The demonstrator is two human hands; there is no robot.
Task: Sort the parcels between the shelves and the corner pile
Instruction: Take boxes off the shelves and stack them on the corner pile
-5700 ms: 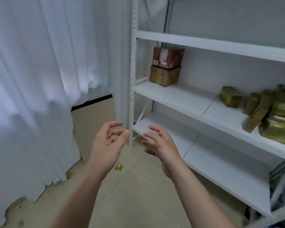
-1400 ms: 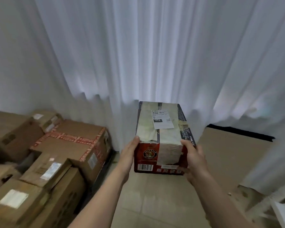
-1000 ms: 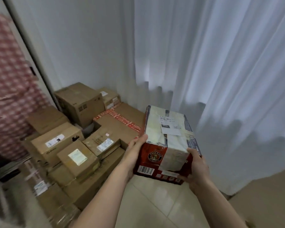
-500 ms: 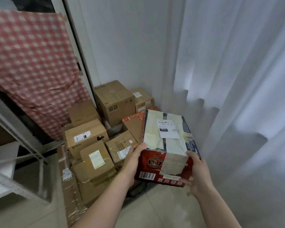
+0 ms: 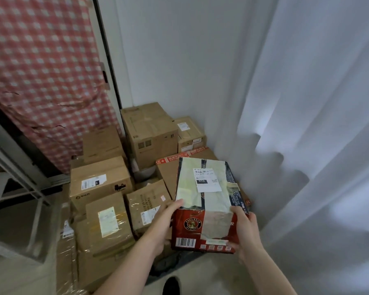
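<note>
I hold a red parcel (image 5: 207,201) with pale tape and a white shipping label on top, tilted away from me. My left hand (image 5: 162,226) grips its left side and my right hand (image 5: 246,235) grips its lower right corner. The parcel hangs above the right front part of the corner pile (image 5: 107,201), a heap of several brown cardboard boxes stacked on the floor against the white wall. A box with red tape (image 5: 168,171) lies partly hidden right behind the parcel.
A red-and-white checked cloth (image 5: 43,69) hangs at the left over a dark doorway. A grey metal shelf frame (image 5: 19,173) stands at the lower left. White curtains (image 5: 317,124) fill the right side. My shoe tip (image 5: 171,285) shows on the tiled floor.
I have turned left from the shelves and curtain with the red parcel in both hands. The corner pile has come closer and now sits directly under the parcel.
</note>
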